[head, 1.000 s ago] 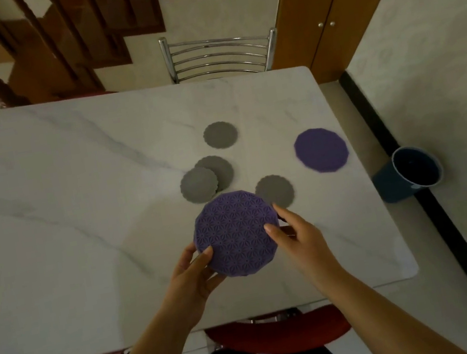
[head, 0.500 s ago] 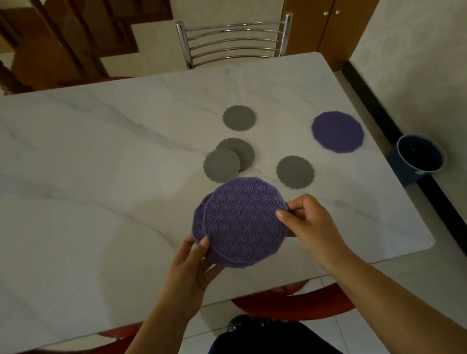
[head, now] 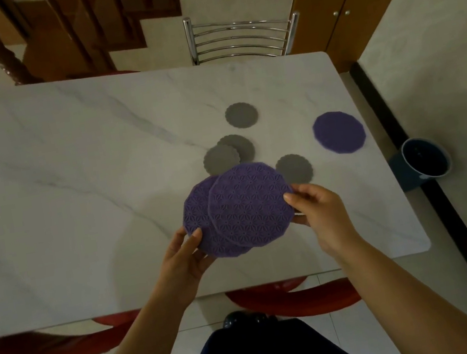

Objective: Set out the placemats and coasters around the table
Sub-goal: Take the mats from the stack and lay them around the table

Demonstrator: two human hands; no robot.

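Your right hand [head: 323,214] pinches the top purple placemat [head: 249,205] at its 3 o'clock edge, and your left hand [head: 183,254] grips the lower placemat [head: 197,211] at its 8 o'clock edge, both held over the near side of the marble table [head: 69,174]. The top mat sits offset toward 3 o'clock, so it should slide free that way. A third placemat [head: 339,132] lies at 2 o'clock, and four grey coasters [head: 241,115] cluster around 12

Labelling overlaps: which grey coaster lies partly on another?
The left coaster of the touching pair: it covers the edge of its neighbour. The far coaster and near-right coaster lie alone.
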